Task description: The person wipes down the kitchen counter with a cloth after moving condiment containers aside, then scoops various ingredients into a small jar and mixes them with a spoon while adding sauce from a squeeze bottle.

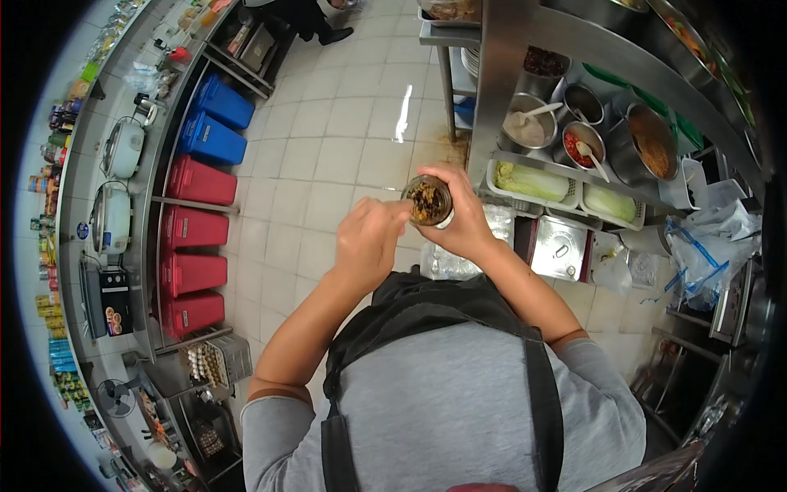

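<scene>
My right hand [464,215] is wrapped round a small glass jar [443,216] from its right side. The jar's open mouth faces up toward me. Inside it is a dark, oily-looking chunky food [426,203] with yellowish bits. My left hand [369,239] is closed at the jar's left side, its fingers curled and the fingertips at the rim. Whether those fingers pinch something small is hidden. Both hands are in front of my dark apron [434,299], above the tiled floor.
On the right, a steel shelf [574,182] holds metal pots, a pot of chopped red food [571,148] and baskets of cabbage [533,182]. Plastic bags [709,254] hang nearby. Red bins [197,227] and blue bins [215,138] line the left counter. Someone's dark shoe [336,36] shows at the top.
</scene>
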